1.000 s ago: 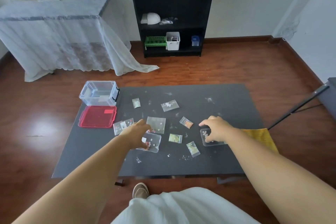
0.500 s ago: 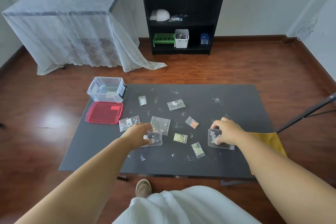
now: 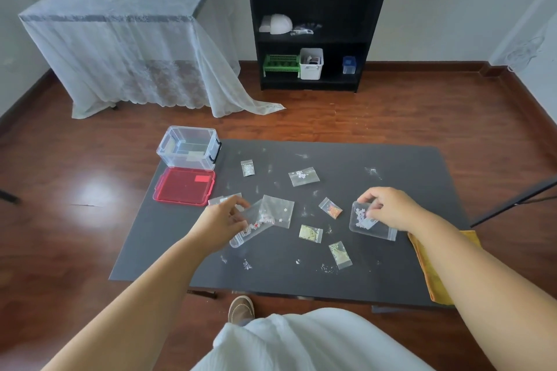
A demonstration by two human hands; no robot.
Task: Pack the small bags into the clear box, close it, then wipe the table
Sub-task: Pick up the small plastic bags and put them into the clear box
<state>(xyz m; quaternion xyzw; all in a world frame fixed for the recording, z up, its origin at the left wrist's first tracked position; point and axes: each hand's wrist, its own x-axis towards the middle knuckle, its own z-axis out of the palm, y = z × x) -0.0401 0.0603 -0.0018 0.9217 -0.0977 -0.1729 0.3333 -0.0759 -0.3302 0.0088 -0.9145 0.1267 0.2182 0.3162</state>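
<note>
Bags: my left hand (image 3: 221,220) pinches one (image 3: 251,227), hiding another; my right hand (image 3: 388,211) grips one (image 3: 372,224); six lie loose, centre frame.

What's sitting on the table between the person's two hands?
In the head view, between the left hand and right hand: a flat clear bag, an orange-filled bag, a gold-glitter bag.

An open clear plastic box (image 3: 188,147) stands upper left of centre, its red lid (image 3: 184,185) flat below. Small clear zip bags (image 3: 303,176) lie scattered mid-frame.
</note>
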